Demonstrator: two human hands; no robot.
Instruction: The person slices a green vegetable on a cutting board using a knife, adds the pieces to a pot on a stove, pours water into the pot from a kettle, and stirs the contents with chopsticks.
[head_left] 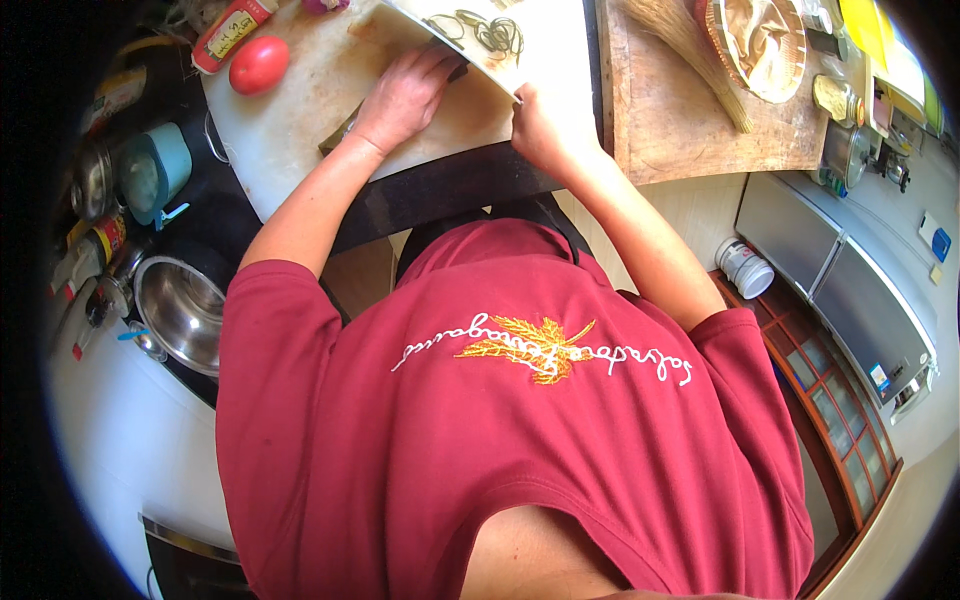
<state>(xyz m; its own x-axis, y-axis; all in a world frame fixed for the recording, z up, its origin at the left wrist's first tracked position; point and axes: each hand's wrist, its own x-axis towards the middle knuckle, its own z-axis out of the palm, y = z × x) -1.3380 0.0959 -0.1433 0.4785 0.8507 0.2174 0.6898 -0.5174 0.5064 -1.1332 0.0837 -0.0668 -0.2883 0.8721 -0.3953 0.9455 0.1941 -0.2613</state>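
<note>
My right hand [550, 130] is closed around the handle of a cleaver [468, 62], whose blade slants away to the upper left over the white cutting board [265, 150]. Left of the blade, my left hand [402, 98] presses down with bent fingers on a dark green piece of kelp [343, 130]. Most of that piece is hidden beneath the hand. Thin dark green kelp strips [498, 36] lie in a loose tangle on the blade's right side.
A red tomato [259, 66] and a red-capped bottle [228, 35] occupy the board's far left. To the right, a wooden board [690, 130] carries a straw brush [700, 65] and a round basket [757, 45]. A steel pot [180, 310] stands at left, near a blue container [155, 172].
</note>
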